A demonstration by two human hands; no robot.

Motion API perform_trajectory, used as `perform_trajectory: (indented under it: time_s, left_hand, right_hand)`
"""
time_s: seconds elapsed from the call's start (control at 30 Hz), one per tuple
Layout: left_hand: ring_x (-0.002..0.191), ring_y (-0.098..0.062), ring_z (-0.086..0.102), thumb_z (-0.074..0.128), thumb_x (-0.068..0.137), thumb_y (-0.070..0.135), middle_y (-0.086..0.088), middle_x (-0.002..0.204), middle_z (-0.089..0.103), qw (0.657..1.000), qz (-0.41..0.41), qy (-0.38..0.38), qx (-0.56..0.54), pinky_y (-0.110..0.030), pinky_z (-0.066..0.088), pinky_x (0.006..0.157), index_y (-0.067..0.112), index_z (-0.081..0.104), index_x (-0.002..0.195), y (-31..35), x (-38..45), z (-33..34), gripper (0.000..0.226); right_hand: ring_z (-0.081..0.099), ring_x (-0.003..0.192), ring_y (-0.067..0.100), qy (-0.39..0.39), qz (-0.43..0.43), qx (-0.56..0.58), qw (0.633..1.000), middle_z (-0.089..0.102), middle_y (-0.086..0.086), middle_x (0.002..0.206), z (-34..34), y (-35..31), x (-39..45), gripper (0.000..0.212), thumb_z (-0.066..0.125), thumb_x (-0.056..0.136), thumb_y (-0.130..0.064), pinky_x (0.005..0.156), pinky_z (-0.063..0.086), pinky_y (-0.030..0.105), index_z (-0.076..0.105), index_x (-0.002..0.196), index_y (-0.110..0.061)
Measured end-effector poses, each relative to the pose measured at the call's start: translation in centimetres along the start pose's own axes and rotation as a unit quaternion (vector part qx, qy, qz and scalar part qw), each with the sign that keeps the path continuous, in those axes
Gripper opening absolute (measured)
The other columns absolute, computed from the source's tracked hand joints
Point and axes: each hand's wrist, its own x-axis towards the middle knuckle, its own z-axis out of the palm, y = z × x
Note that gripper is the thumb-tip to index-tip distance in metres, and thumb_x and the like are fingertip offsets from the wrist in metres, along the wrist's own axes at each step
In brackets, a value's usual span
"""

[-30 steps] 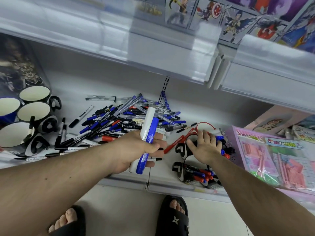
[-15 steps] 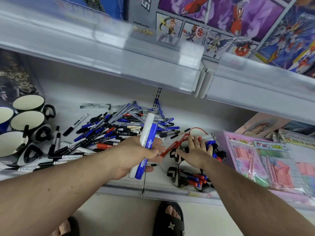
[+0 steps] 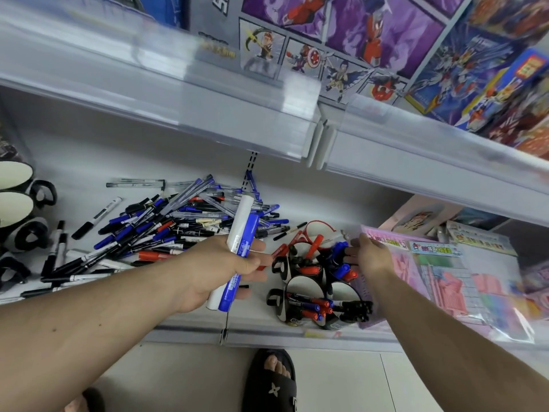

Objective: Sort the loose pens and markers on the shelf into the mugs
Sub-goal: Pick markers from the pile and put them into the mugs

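The left hand (image 3: 221, 264) has its grip clamped around two thick markers, one white (image 3: 239, 230) and one blue (image 3: 245, 248), held upright above the shelf (image 3: 178, 318). The right hand (image 3: 367, 255) hovers with fingers spread apart and holding nothing, just beside the four black-and-white mugs (image 3: 300, 307), already stocked with red, blue and black markers. A loose pile of pens and markers (image 3: 166, 227) lies on the shelf left of them. Empty mugs (image 3: 17, 200) stand at far left; pink stationery packs (image 3: 439, 281) sit at right.
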Motion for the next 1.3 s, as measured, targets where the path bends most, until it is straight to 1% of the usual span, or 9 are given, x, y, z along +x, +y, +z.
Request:
perform_trajectory:
  time_s: [0.1, 0.17, 0.27, 0.43, 0.53, 0.63, 0.8, 0.97, 1.3]
  left_hand:
    - [0.096, -0.017, 0.073, 0.058, 0.095, 0.004, 0.003, 0.102, 0.076, 1.000, -0.003, -0.005, -0.001, -0.044, 0.057, 0.085, 0.019, 0.063, 0.115, -0.1, 0.3, 0.4, 0.025]
    - [0.095, -0.016, 0.073, 0.058, 0.095, 0.003, 0.003, 0.102, 0.076, 1.000, -0.005, -0.003, 0.002, -0.043, 0.057, 0.083, 0.019, 0.063, 0.115, -0.2, 0.4, 0.5, 0.025]
    - [0.095, -0.016, 0.073, 0.058, 0.095, 0.003, 0.002, 0.102, 0.076, 1.000, -0.008, 0.003, 0.007, -0.040, 0.058, 0.078, 0.018, 0.063, 0.115, -0.4, 0.5, 0.6, 0.025]
    - [0.093, -0.016, 0.073, 0.057, 0.096, 0.003, 0.001, 0.101, 0.076, 1.000, -0.019, 0.017, 0.011, -0.038, 0.059, 0.074, 0.018, 0.064, 0.115, -0.6, 0.7, 0.4, 0.025]
    - [0.094, -0.016, 0.073, 0.057, 0.096, 0.003, 0.001, 0.101, 0.076, 0.999, -0.022, 0.019, 0.015, -0.037, 0.057, 0.070, 0.018, 0.064, 0.115, -0.7, 0.9, 0.2, 0.025]
    - [0.094, -0.017, 0.073, 0.057, 0.096, 0.004, 0.002, 0.101, 0.076, 0.999, -0.022, 0.023, 0.020, -0.036, 0.056, 0.070, 0.018, 0.064, 0.115, -0.7, 1.0, 0.0, 0.025]
    - [0.097, -0.017, 0.072, 0.055, 0.097, 0.002, 0.003, 0.101, 0.076, 0.999, -0.027, 0.024, 0.025, -0.037, 0.056, 0.072, 0.018, 0.064, 0.114, -0.7, 1.1, -0.6, 0.025]
    - [0.097, -0.018, 0.072, 0.056, 0.096, 0.002, 0.003, 0.100, 0.076, 0.999, -0.030, 0.024, 0.023, -0.037, 0.057, 0.073, 0.018, 0.064, 0.114, -0.7, 1.3, -0.5, 0.025]
    - [0.092, -0.016, 0.073, 0.058, 0.096, 0.004, 0.002, 0.100, 0.076, 0.999, -0.029, 0.011, 0.028, -0.040, 0.058, 0.077, 0.018, 0.064, 0.114, -0.9, 1.8, -0.1, 0.024]
  right_hand:
    - [0.061, 0.062, 0.022, -0.039, -0.006, -0.054, 0.998, 0.070, 0.012, 0.084, 0.6, 1.3, -0.4, 0.022, 0.047, 0.097, -0.016, 0.054, 0.047, 0.033, 0.067, 0.095, -0.007]
    - [0.064, 0.072, 0.023, -0.079, -0.051, -0.155, 0.983, 0.072, 0.011, 0.094, 1.2, 2.3, -0.5, 0.021, 0.050, 0.093, -0.013, 0.070, 0.057, 0.039, 0.071, 0.095, -0.012]
    - [0.063, 0.089, 0.014, -0.143, -0.133, -0.321, 0.927, 0.069, -0.001, 0.108, 1.8, 2.7, -1.3, 0.032, 0.055, 0.092, -0.017, 0.081, 0.052, 0.024, 0.066, 0.122, -0.022]
    - [0.063, 0.090, 0.013, -0.169, -0.160, -0.373, 0.898, 0.065, -0.010, 0.096, 3.3, 3.7, -2.1, 0.044, 0.067, 0.087, -0.040, 0.077, 0.053, 0.026, 0.055, 0.129, -0.036]
    - [0.064, 0.091, 0.017, -0.149, -0.188, -0.422, 0.874, 0.070, -0.004, 0.102, 4.4, 4.7, -1.6, 0.030, 0.063, 0.090, -0.038, 0.082, 0.056, 0.035, 0.060, 0.119, -0.033]
    - [0.065, 0.090, 0.020, -0.102, -0.197, -0.381, 0.898, 0.071, 0.002, 0.102, 4.5, 4.5, -0.8, 0.024, 0.055, 0.097, -0.033, 0.080, 0.054, 0.032, 0.065, 0.117, -0.024]
    - [0.056, 0.070, 0.012, -0.070, -0.177, -0.285, 0.939, 0.065, 0.001, 0.089, 3.2, 3.2, 1.3, 0.023, 0.044, 0.101, -0.019, 0.058, 0.041, 0.022, 0.064, 0.112, -0.018]
    - [0.062, 0.082, 0.019, -0.071, -0.150, -0.229, 0.959, 0.066, 0.001, 0.098, 2.2, 3.2, 2.4, 0.029, 0.042, 0.100, -0.011, 0.080, 0.054, 0.034, 0.063, 0.099, -0.031]
    - [0.062, 0.085, 0.014, -0.088, -0.227, -0.325, 0.914, 0.066, -0.006, 0.089, 3.4, 4.0, 0.5, 0.020, 0.064, 0.092, -0.021, 0.075, 0.045, 0.023, 0.062, 0.111, -0.018]
